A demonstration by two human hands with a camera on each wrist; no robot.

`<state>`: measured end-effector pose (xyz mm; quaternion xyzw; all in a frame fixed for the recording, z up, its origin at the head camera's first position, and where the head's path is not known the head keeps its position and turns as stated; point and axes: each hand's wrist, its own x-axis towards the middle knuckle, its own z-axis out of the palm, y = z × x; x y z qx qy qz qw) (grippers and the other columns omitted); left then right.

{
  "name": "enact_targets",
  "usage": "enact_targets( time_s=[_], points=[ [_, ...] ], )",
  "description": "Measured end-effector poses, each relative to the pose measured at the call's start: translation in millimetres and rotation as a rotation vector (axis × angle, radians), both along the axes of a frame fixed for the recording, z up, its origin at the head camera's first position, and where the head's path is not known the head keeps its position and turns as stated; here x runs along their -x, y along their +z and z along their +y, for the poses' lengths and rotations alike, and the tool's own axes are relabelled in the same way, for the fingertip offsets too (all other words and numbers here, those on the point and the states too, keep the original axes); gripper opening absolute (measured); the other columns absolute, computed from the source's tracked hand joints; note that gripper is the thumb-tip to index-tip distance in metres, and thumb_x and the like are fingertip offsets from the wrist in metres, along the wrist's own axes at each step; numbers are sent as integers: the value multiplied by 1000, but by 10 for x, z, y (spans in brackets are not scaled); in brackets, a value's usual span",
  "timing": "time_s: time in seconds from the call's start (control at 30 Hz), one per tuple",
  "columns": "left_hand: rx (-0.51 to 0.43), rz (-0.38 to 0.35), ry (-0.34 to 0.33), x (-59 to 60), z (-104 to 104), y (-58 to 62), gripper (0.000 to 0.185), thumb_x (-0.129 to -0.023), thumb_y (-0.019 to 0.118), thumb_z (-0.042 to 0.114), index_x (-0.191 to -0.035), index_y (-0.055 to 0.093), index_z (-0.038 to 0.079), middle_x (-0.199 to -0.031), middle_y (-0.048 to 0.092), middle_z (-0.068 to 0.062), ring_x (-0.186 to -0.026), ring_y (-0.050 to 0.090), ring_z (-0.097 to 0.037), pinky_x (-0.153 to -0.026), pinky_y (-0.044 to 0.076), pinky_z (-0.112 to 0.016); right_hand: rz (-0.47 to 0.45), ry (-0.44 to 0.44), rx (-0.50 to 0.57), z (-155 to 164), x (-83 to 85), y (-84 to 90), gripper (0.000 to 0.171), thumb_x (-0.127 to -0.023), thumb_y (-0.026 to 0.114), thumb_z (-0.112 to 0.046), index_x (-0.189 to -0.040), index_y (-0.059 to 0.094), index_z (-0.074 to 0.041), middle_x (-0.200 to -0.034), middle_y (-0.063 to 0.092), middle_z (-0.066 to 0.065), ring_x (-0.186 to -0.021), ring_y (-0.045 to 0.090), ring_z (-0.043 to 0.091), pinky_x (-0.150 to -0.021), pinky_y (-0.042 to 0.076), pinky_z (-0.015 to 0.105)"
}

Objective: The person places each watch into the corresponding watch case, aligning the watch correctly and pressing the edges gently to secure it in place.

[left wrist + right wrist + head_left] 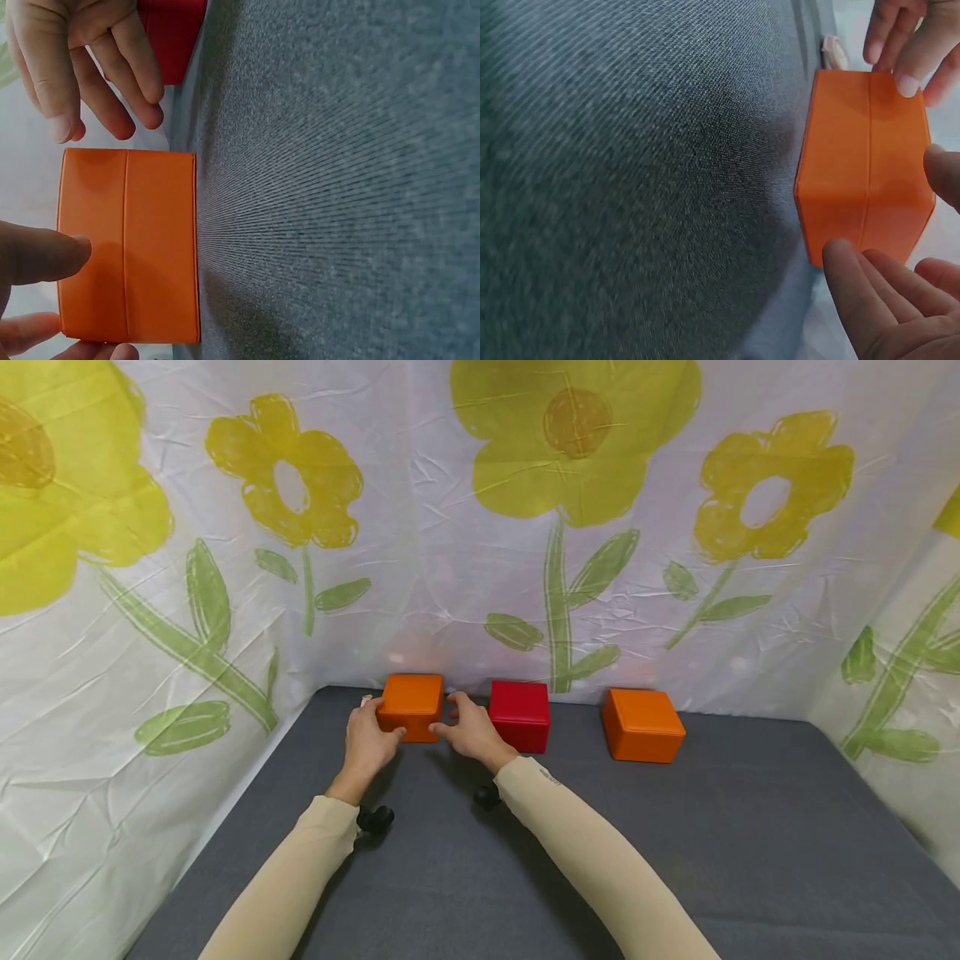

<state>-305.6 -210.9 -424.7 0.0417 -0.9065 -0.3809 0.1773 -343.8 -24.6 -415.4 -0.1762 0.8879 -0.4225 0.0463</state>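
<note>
An orange box (412,697) with a seam round it stands by the back edge of the dark grey table, between both hands. My left hand (367,743) is at its left side; in the left wrist view the thumb (52,255) overlaps the front face, and fingertips lie right at the side. On the other side, my right hand (468,731) has its fingers loosely extended, with a gap between fingertips and box in the left wrist view. Just right of that hand stands a red box (519,716), partly overlapped by it.
A second orange box (642,725) stands further right along the back. A small pale object (834,54) lies beyond the near orange box, mostly hidden in the head view. Flower-printed white sheets (420,527) rise behind the table (750,843) and at both sides.
</note>
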Motion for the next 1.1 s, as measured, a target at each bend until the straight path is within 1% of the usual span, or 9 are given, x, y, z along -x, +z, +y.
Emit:
enact_targets(
  time_s=[0.17,0.33,0.4,0.57,0.73,0.9,0.97,1.1],
  points=[
    [-32,-15,21,57,-11,-30,64,-85,72,13,-138,42,-6,-142,38,-27,-120,43,-44,-101,36,-55,2,-9,20,-49,18,-35,59,-91,65,-33,-139,43,-6,-126,58,16,-110,59,25,-85,52,38],
    [-66,-20,14,90,-12,-41,59,-87,70,13,-135,43,-7,-132,47,-28,-113,49,-43,-95,42,-54,31,-12,13,-107,26,-67,50,-94,61,-33,-135,47,-8,-122,60,11,-104,61,23,-83,53,34],
    [-80,-20,15,106,-13,-44,57,-87,69,14,-134,43,-7,-133,46,-28,-113,49,-43,-94,44,-53,38,-18,20,-126,29,-70,47,-95,60,-31,-135,48,-9,-120,61,10,-100,61,21,-80,53,33],
    [-97,-32,27,130,-17,-52,58,-88,69,14,-135,42,-7,-142,39,-28,-118,47,-44,-95,43,-53,33,-35,46,-149,37,-76,43,-97,57,-27,-134,49,-8,-114,63,9,-90,63,18,-73,54,29],
    [-106,-35,13,107,-13,-53,57,-89,68,15,-135,42,-6,-142,39,-28,-115,48,-44,-93,44,-53,33,-59,57,-160,40,-94,41,-97,57,-26,-133,50,-8,-109,64,8,-84,62,15,-68,54,26],
    [-114,-18,21,89,-9,-89,54,-88,70,14,-133,45,-5,-131,49,-26,-109,53,-41,-90,47,-52,48,-63,62,-161,31,-111,40,-97,58,-26,-132,52,-8,-101,65,6,-76,61,13,-63,53,26],
    [-111,-13,29,76,-5,-102,54,-87,70,13,-132,45,-5,-125,52,-25,-106,54,-40,-88,48,-51,53,-64,58,-156,15,-110,40,-97,58,-26,-131,52,-8,-100,65,6,-76,61,13,-63,53,25],
    [-114,-8,35,20,5,-107,56,-86,71,13,-131,44,-7,-118,53,-26,-104,54,-40,-88,47,-51,68,-61,47,-134,-37,-106,39,-96,59,-26,-130,53,-9,-102,66,6,-78,61,13,-66,53,25]
  ],
)
